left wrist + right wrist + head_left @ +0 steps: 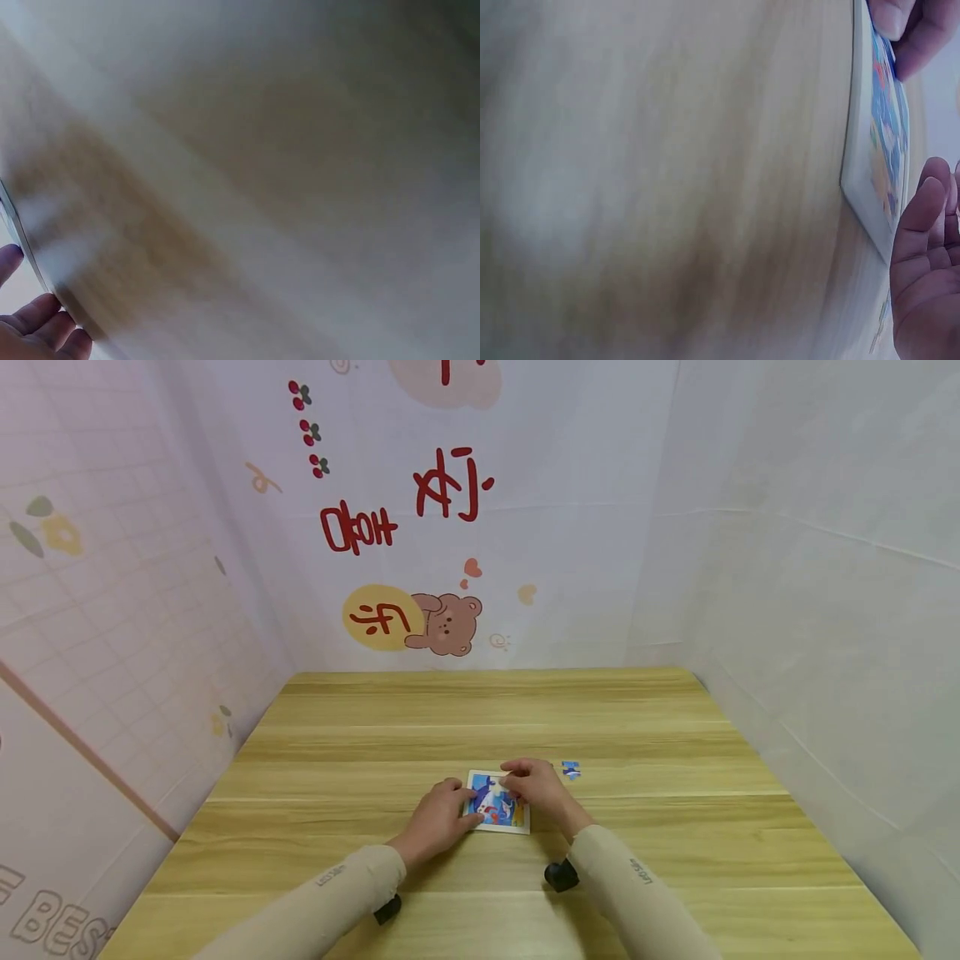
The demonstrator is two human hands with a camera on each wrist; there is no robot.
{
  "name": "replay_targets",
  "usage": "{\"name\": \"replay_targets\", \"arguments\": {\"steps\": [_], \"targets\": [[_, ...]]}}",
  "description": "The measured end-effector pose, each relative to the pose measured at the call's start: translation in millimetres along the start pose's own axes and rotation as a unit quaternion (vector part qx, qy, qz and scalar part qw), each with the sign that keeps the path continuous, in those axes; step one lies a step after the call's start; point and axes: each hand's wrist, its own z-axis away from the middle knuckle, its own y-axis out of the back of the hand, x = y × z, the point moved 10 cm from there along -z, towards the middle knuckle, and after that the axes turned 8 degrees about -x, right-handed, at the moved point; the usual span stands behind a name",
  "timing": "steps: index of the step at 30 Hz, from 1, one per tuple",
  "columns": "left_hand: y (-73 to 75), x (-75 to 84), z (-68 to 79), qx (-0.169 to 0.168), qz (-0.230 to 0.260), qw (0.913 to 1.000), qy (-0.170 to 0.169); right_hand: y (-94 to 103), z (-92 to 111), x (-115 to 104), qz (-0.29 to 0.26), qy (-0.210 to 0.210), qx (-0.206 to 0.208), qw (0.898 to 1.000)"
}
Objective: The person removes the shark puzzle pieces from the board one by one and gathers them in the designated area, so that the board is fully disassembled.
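Observation:
A small jigsaw puzzle (501, 828) with a pale frame and a blue sea picture lies on the table. Near the top of the picture, a pale gap shows among the pieces. My left hand (438, 817) rests at the puzzle's left side, thumb and a finger over the picture, other fingertips along the edge in the left wrist view. Over the puzzle's upper right corner is my right hand (538, 783), thumb and index finger near each other above the pale gap. I cannot tell whether a piece is between them. Loose puzzle pieces (572, 770) lie just right of this hand.
The wood-grain table (360, 718) reaches back to a white wall covering (585, 568) printed with red characters and a bear. Similar pale coverings flank it on the left and right. Dark wrist devices (561, 875) sit under the sleeves.

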Motion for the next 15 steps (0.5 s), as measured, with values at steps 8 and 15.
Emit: {"name": "replay_targets", "arguments": {"steps": [8,15], "targets": [[1.9,3.1,1.0,0.003,-0.008,0.9999,-0.009,-12.4,0,2,0.028,-0.019,-0.001,0.999],[-1.2,-2.3,-2.9,0.005,0.011,0.9989,0.044,-12.7,-4,7,0.032,-0.035,-0.001,0.999]]}}
